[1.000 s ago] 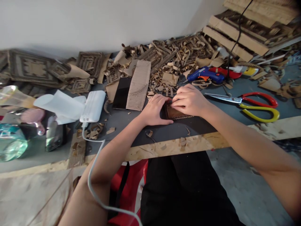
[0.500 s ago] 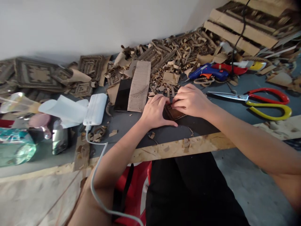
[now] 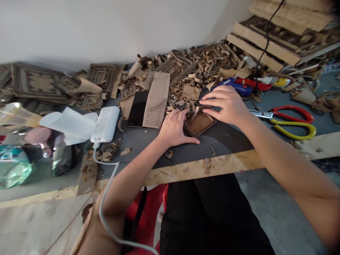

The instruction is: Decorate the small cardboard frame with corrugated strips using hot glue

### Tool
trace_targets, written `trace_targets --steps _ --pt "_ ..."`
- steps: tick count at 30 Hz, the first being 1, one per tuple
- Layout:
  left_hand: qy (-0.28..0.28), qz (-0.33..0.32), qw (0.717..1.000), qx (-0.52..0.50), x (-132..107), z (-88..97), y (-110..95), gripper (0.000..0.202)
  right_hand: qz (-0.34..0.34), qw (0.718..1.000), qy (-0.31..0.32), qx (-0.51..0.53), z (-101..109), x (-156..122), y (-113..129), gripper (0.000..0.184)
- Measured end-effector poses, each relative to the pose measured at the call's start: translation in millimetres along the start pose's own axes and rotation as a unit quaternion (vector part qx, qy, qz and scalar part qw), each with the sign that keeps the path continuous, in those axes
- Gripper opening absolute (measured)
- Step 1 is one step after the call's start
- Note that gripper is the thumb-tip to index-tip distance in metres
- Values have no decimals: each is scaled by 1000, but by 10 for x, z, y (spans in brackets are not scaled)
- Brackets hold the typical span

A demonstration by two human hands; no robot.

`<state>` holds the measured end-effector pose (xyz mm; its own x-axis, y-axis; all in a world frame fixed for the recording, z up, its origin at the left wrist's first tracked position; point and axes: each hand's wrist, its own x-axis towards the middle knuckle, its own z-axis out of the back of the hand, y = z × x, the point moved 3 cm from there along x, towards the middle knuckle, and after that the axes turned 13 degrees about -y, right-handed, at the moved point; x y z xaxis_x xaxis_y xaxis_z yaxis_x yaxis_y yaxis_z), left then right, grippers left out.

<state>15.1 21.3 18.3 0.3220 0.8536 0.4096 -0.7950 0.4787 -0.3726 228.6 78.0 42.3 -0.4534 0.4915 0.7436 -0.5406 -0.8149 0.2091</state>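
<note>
A small rectangular cardboard tray [image 3: 200, 124] lies on the dark tabletop, its brown base edged with ridged strips of corrugated cardboard. My left hand [image 3: 174, 129] rests at its left side, thumb stretched out along the table and fingertips at the tray's upper left corner. Just above the tray's upper right edge is my right hand [image 3: 225, 104], its fingers apart. Whether a thin strip touches those fingertips is too small to tell. Left of my hands, a sheet of corrugated cardboard [image 3: 156, 101] lies partly over a black flat panel [image 3: 136, 108].
Cardboard scraps [image 3: 191, 71] heap along the wall. A blue glue gun [image 3: 239, 86] lies behind my right hand, and scissors [image 3: 292, 120] with red and yellow handles to its right. A white power bank [image 3: 105, 124] with a cable [image 3: 106, 209] sits left. Stacked cardboard [image 3: 268, 42] stands back right.
My right hand has lifted off the tray and moved right and up, its fingers spreading and uncovering the tray's inside. My left hand stays in place. The view has shifted slightly.
</note>
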Motion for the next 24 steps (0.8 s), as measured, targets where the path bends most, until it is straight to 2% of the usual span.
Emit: trace_targets --steps 5,8,11,14,18,22,24 --pt "8 -15 999 43 -18 5 -14 96 -27 999 -1 17 -56 -28 45 38" --pt "-13 -12 998 64 -29 33 -8 88 -108 992 -39 56 -65 -39 11 39" --pt "-70 5 994 82 -34 85 1 94 -243 953 -78 164 -85 -64 -122 37" --pt "-115 24 988 100 -44 123 3 96 -326 897 -73 289 -175 -78 -187 51" --pt "-137 32 985 103 -55 131 -21 93 -381 845 -27 374 -333 -76 -97 59" --pt "-139 39 986 79 -58 124 -35 101 -409 818 -32 403 -394 -91 2 57" --pt "-134 38 989 43 -56 116 -12 98 -420 814 -34 401 -405 -115 4 57"
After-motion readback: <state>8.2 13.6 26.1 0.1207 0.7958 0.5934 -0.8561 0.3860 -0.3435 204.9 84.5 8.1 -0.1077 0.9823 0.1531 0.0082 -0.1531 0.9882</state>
